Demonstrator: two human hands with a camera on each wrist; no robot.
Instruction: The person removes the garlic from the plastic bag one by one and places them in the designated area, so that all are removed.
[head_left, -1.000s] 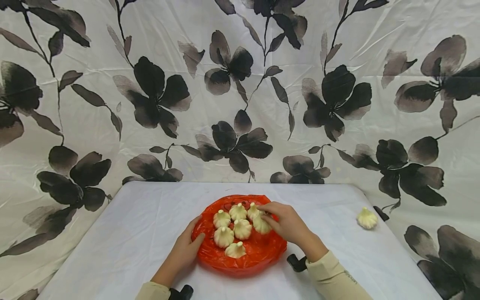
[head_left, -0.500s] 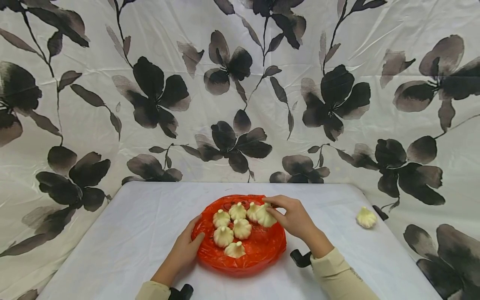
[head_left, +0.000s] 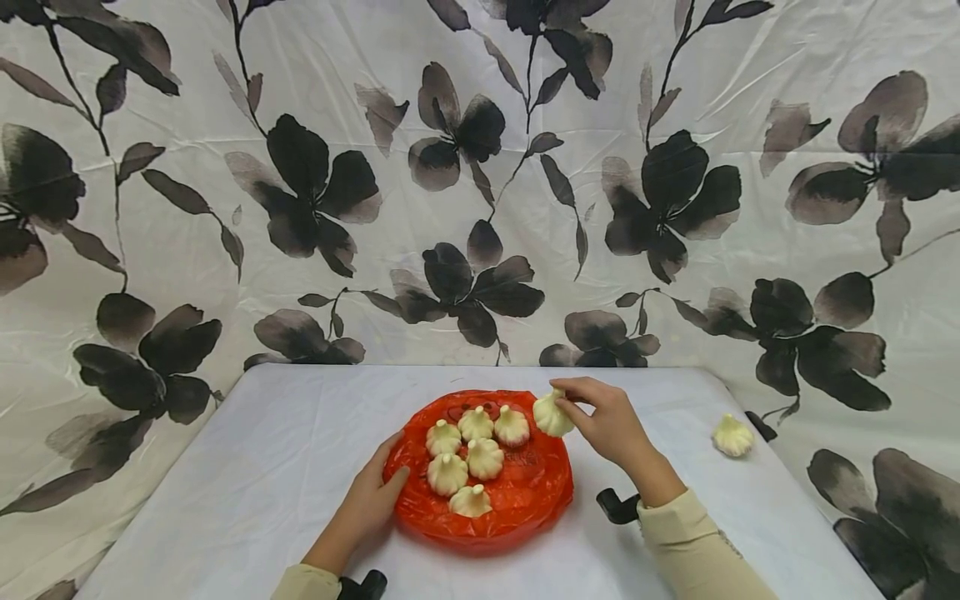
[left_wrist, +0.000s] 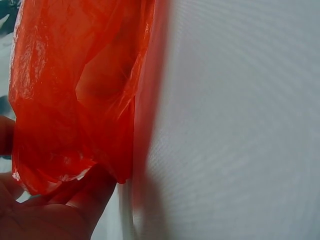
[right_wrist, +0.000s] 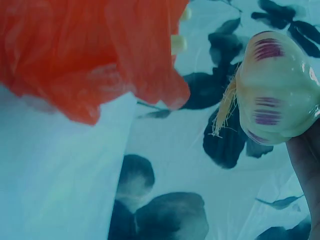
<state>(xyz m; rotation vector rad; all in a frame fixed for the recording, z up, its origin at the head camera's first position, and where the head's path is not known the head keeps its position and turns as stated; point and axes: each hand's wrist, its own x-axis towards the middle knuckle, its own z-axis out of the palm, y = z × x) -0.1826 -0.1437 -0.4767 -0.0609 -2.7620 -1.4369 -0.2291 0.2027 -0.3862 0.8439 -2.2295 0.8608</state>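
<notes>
My right hand (head_left: 611, 421) pinches a garlic bulb (head_left: 552, 414) by its neck, above the right rim of a round tray wrapped in red plastic (head_left: 536, 483). In the right wrist view the bulb (right_wrist: 277, 90) shows purple streaks and dry roots. My left hand (head_left: 375, 493) holds the tray's left edge; in the left wrist view, its fingers (left_wrist: 92, 197) reach under the red plastic (left_wrist: 65, 100). Several garlic bulbs (head_left: 447, 473) sit on the tray, mostly toward its left and back.
Another garlic bulb (head_left: 732, 436) lies alone at the right side of the white-covered table (head_left: 300, 433). Behind the table hangs a white cloth (head_left: 570, 233) with dark flowers. A black wrist camera mount (head_left: 618, 507) hangs by my right wrist.
My right hand has lifted one garlic bulb off the tray's right part and carried it up and rightward to the rim. My left hand has stayed at the tray's edge.
</notes>
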